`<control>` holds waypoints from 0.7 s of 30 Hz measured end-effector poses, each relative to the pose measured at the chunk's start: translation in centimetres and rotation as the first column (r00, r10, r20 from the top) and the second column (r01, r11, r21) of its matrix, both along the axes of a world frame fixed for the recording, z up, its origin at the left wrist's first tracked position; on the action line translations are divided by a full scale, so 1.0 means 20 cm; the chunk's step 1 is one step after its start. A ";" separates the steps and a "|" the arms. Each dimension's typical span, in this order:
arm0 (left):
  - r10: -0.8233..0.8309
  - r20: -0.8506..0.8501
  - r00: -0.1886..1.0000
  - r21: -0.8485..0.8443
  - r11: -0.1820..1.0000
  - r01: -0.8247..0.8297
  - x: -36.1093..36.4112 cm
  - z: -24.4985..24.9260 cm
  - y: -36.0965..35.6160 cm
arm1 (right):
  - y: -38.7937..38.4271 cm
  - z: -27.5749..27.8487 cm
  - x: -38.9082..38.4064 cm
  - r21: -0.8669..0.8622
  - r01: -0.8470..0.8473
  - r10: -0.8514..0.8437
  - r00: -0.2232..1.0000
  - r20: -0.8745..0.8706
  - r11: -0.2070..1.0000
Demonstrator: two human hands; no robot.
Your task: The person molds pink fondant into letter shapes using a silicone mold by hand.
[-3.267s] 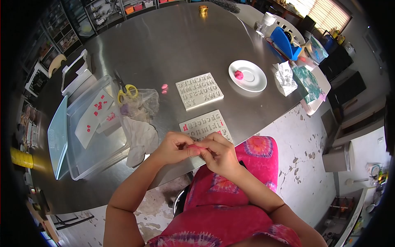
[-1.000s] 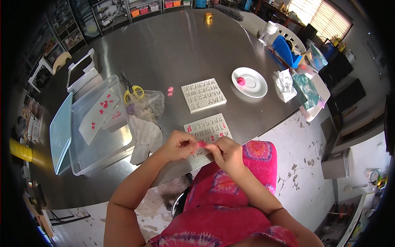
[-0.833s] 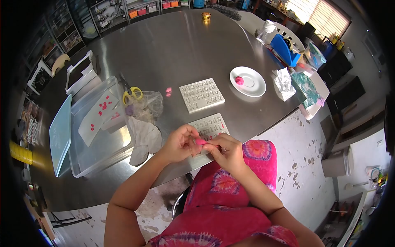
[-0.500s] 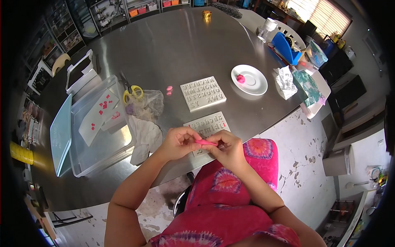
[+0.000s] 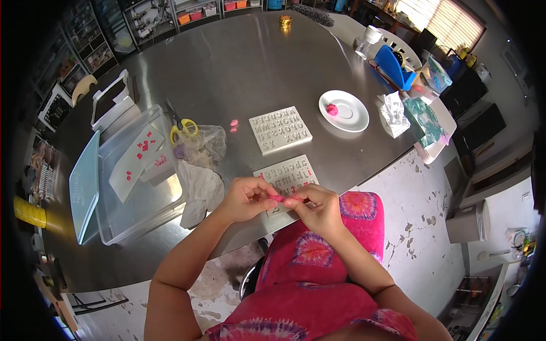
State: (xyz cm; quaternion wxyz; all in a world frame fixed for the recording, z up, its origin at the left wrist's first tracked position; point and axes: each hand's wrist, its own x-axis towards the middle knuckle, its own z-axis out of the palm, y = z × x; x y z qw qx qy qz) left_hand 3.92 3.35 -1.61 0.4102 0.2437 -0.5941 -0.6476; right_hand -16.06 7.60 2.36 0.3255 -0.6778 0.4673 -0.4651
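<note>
Between my two hands is a small strip of pink dough (image 5: 280, 198). My left hand (image 5: 250, 199) pinches its left end, and my right hand (image 5: 316, 209) pinches the right part, thumbs close together. Under and behind my fingers lies a white lowercase letter mold (image 5: 293, 169), partly hidden, with pink dough in a few of its letters. Beyond it sits a white uppercase letter mold (image 5: 281, 130). Two small pink pieces (image 5: 234, 123) rest on the metal table to its left. A white saucer (image 5: 355, 113) with a pink lump (image 5: 332, 109) stands to the right.
At left are a clear plastic box (image 5: 111, 227) holding a sheet with pink letters, its blue lid (image 5: 85, 190), yellow scissors (image 5: 189, 128), a plastic bag (image 5: 209, 145) and a white cloth (image 5: 200, 190). Crumpled paper (image 5: 394, 115) lies at the table's right edge.
My right hand has shifted slightly and its fingertips now cover more of the pink dough. The thumbs are closer together, and more of the lowercase mold's letters show.
</note>
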 end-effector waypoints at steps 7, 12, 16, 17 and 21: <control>0.030 -0.019 0.999 0.002 1.000 -0.030 -0.01 0.02 0.01 | -0.01 0.00 -0.02 0.206 -0.107 0.029 0.937 0.348 0.973; 0.061 -0.062 0.996 -0.080 0.995 -0.066 -0.01 0.00 -0.01 | -0.01 -0.03 -0.05 0.230 -0.116 0.031 0.939 0.342 0.966; 0.080 -0.017 0.997 -0.125 0.989 -0.081 -0.01 -0.02 -0.01 | -0.01 -0.06 -0.04 0.216 -0.101 -0.016 0.876 0.481 0.971; 0.080 -0.017 0.997 -0.125 0.989 -0.082 -0.01 -0.02 0.00 | -0.01 -0.05 -0.04 0.216 -0.102 -0.016 0.876 0.482 0.971; 0.103 0.073 0.992 -0.201 0.976 -0.086 -0.02 0.01 0.01 | -0.02 -0.06 -0.01 0.202 -0.094 -0.032 0.839 0.544 0.975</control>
